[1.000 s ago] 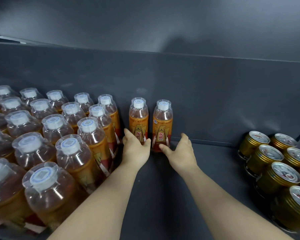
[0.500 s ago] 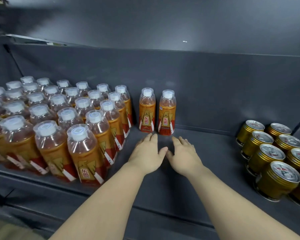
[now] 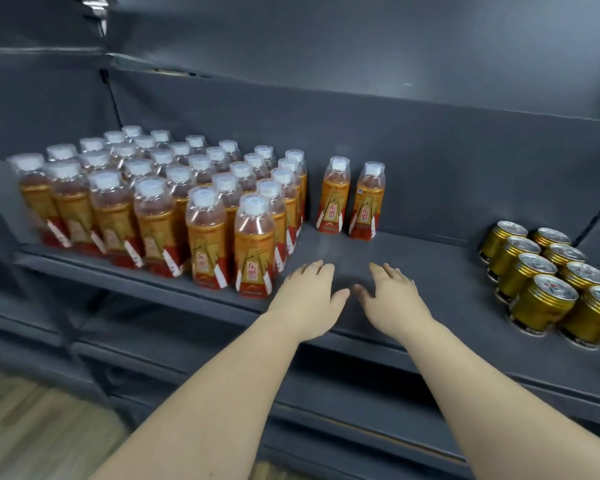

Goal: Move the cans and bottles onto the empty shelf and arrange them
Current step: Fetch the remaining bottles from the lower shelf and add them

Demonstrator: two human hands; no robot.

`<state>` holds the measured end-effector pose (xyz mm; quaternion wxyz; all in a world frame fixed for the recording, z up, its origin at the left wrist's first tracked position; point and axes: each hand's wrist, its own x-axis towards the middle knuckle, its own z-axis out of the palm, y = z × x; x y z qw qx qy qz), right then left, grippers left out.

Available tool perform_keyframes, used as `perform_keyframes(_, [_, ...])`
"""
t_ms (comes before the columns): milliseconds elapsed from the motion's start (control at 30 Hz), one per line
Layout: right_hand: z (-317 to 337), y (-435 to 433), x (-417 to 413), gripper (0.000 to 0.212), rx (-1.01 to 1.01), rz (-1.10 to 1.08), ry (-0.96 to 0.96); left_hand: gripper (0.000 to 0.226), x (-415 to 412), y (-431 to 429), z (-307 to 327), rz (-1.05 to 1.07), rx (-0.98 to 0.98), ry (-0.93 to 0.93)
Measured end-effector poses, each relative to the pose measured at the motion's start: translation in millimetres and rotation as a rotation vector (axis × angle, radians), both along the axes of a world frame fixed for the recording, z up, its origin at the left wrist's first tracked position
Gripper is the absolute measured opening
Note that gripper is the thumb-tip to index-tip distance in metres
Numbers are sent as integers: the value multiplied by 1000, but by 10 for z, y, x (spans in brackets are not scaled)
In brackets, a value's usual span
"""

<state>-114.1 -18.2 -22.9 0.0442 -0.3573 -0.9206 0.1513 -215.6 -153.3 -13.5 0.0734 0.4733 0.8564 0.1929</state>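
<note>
The shelf (image 3: 430,278) looks mostly stocked, orange drink bottles (image 3: 174,206) massed left, two lone bottles (image 3: 333,199) beside them, gold cans (image 3: 534,282) right, middle gap unfilled; left hand (image 3: 309,299) and right hand (image 3: 392,301) hover, grip slack, empty.

Upright orange bottles (image 3: 207,233) crowd the grey shelf (image 3: 440,268) at frame left; two lone bottles (image 3: 334,197) stand centre, gold cans (image 3: 541,303) grouped right

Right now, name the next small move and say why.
Probably fetch two more bottles: the left hand and right hand are open and empty, and the two lone bottles at the back have bare shelf in front.
</note>
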Motion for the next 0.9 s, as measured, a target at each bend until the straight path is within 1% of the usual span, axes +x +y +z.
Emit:
perform_keyframes(133, [-77,-652,100,64,26,55,-22,56,177,-676,-22,-24,17,43])
perform_keyframes(267, [-80,-1286,55,63,63,144,-26,48,174,-1354,-39,38,31,46])
perform_keyframes(333, [-63,-1599,-22,64,61,190,-12,48,114,-1702,-36,90,29,56])
perform_keyframes(433, [-8,-2076,-181,63,30,255,11,54,7,-2243,-20,173,-8,56])
perform_keyframes(533, [24,-2520,-388,64,18,338,18,55,-115,-2761,-29,273,-11,58])
perform_keyframes(900, [-37,-3959,-1409,65,-1,691,-26,45,-644,-4443,-203,643,-34,77])
